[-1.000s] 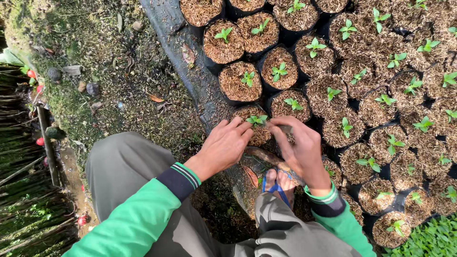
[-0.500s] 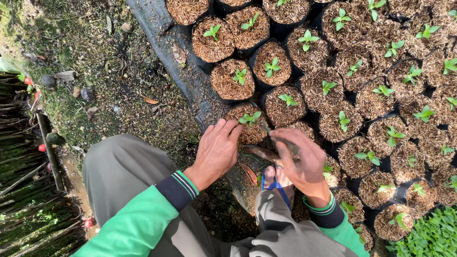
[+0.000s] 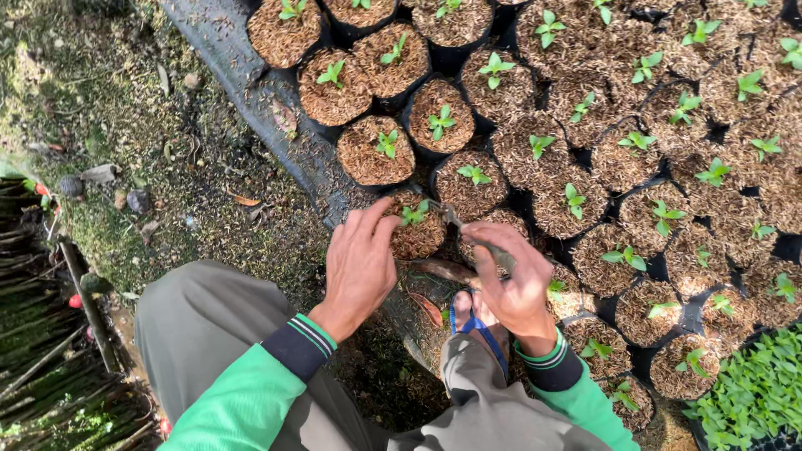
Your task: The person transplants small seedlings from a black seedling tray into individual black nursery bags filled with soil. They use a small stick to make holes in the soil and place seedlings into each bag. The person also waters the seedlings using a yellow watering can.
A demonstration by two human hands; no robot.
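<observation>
Squatting low, you have your knee [image 3: 209, 334] close to you and your foot in a blue sandal [image 3: 478, 321] under your arms. Your left hand [image 3: 361, 263] rests flat with fingers spread, touching the near pot [image 3: 415, 230] and its little seedling [image 3: 413, 214]. Your right hand [image 3: 510, 280] is closed tight around a thin stick [image 3: 458, 223], whose tip is just beside that pot. Farther out, many more pots [image 3: 585, 150] with green sprouts sit close together on black plastic [image 3: 251, 75].

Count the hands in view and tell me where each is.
2. The left hand rests open against the nearest seedling pot; the right hand, just beside it, grips a thin tool pointed at that pot. No other hands show.
</observation>
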